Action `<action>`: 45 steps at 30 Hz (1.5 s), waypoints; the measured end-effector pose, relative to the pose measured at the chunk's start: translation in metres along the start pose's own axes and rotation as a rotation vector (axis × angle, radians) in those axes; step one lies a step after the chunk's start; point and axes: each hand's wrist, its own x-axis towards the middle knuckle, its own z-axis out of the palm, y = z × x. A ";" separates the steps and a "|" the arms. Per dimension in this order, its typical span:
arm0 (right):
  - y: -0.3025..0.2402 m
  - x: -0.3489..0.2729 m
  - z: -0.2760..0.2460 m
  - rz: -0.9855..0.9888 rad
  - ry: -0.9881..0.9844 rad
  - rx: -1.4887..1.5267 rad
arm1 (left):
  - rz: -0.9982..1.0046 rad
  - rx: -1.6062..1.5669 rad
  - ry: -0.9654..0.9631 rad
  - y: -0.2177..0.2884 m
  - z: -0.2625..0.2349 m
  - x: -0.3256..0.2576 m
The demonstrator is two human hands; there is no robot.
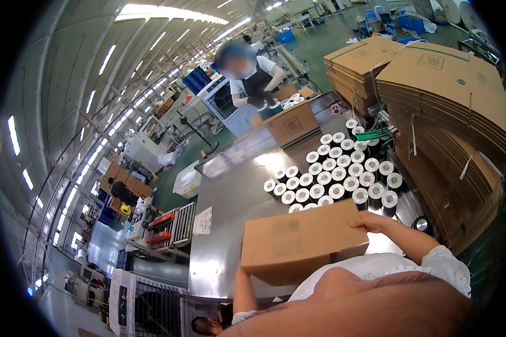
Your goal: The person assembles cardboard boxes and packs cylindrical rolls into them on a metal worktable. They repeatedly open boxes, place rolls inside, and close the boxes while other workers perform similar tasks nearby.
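Observation:
Close to my body, at the near edge of a steel table [225, 194], I hold a brown cardboard box [306, 238] between both hands. My right hand [369, 222] is closed on its upper right end, with the thumb on the face. At the lower left end, my left hand [243, 276] supports the box, its fingers mostly hidden by the cardboard. Just beyond the box stand many dark cylinders with round whitish tops [336, 191], grouped upright on the table. The box covers part of the nearest ones.
Across the table a co-worker [254, 78] reaches into an open carton [293, 123] holding similar cylinders. Tall stacks of flattened cartons [444, 78] rise at the right. A green tape dispenser [374, 135] lies near them. On the left are a roller conveyor [171, 230] and a white bin [186, 181].

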 end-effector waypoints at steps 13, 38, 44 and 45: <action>-0.078 0.033 0.094 -0.244 0.114 -0.395 | -0.077 -0.067 0.133 -0.129 0.040 0.027; -0.087 -0.077 0.043 -0.614 1.009 -1.701 | 0.254 1.247 0.210 -0.035 0.154 0.036; -0.007 -0.106 -0.075 -0.292 0.670 -0.852 | -0.016 0.715 -0.077 -0.041 0.088 0.087; 0.010 -0.120 -0.105 -0.211 0.577 -0.546 | -0.067 0.669 -0.084 -0.063 0.064 0.092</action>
